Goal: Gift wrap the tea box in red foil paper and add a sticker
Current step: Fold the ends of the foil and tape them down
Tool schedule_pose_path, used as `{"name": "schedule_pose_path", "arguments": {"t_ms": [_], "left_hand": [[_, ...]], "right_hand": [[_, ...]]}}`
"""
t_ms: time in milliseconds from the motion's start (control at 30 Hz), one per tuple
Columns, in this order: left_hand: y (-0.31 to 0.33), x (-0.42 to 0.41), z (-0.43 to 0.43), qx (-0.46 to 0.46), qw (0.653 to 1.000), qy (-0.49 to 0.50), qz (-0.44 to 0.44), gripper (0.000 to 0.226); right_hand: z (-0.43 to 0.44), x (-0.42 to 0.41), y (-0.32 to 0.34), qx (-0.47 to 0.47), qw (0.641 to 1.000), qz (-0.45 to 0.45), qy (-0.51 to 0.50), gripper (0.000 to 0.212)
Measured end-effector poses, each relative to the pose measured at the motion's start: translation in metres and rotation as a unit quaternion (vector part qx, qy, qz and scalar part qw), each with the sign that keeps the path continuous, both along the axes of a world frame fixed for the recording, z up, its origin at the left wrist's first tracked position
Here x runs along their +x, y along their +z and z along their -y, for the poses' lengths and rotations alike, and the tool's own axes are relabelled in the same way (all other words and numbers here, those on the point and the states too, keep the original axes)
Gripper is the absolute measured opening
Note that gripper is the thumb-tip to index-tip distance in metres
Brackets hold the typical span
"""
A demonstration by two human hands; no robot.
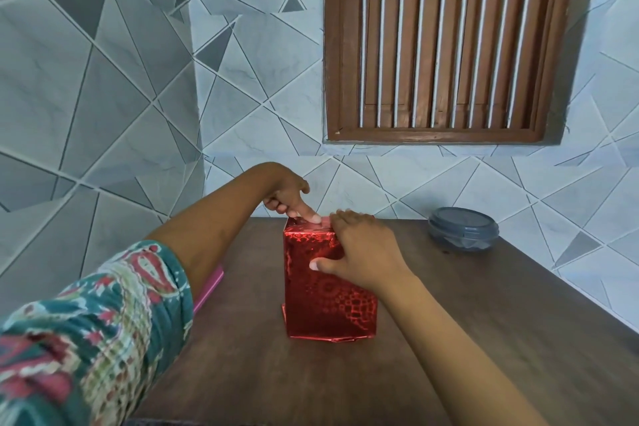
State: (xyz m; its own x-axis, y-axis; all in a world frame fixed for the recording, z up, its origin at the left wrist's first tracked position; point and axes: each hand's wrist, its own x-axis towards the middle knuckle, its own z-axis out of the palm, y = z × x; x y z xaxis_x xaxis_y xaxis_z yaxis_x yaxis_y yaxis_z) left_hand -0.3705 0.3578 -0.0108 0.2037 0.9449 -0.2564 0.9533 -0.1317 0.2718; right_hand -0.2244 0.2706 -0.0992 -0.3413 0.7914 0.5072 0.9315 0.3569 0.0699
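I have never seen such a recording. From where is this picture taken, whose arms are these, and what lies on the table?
No machine here: a person wears a camera on the head, so the picture looks down along their own arms. On the brown table stands a box wrapped in red foil. The right hand grips its upper part, thumb on the front. The left hand presses one finger on its top. A grey lidded container sits at the back right; something pink shows beside the left arm.

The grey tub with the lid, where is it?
In the head view, the grey tub sits far back on the right of the table, near the tiled wall, right of the red wrapped box.
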Motion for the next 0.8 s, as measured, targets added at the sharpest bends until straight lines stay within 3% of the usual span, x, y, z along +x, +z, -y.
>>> {"name": "schedule_pose_path", "arguments": {"t_ms": [300, 400, 500, 600, 667, 800], "left_hand": [[-0.025, -0.038, -0.002, -0.029, 0.987, 0.014, 0.157, 0.090], [-0.009, -0.048, 0.005, -0.061, 0.985, 0.014, 0.164, 0.092], [0.000, -0.043, 0.011, 0.065, 0.989, -0.020, 0.133, 0.055], [-0.013, -0.023, 0.016, 0.188, 0.944, -0.079, 0.259, 0.025], [-0.026, -0.011, 0.018, 0.156, 0.942, -0.087, 0.286, 0.029], [-0.046, -0.002, 0.010, 0.037, 0.967, -0.040, 0.251, 0.052]], "right_hand": [[0.000, -0.004, -0.002, 0.007, 1.000, 0.001, -0.010, 0.085], [0.000, -0.004, -0.002, 0.011, 1.000, 0.000, -0.008, 0.085], [0.001, -0.002, -0.002, 0.004, 1.000, -0.001, -0.011, 0.093], [0.003, 0.000, -0.001, -0.005, 1.000, -0.008, -0.013, 0.105], [0.004, 0.001, -0.001, -0.007, 1.000, -0.017, -0.014, 0.113], [0.006, 0.004, 0.002, -0.043, 0.997, -0.063, 0.001, 0.118]]}}
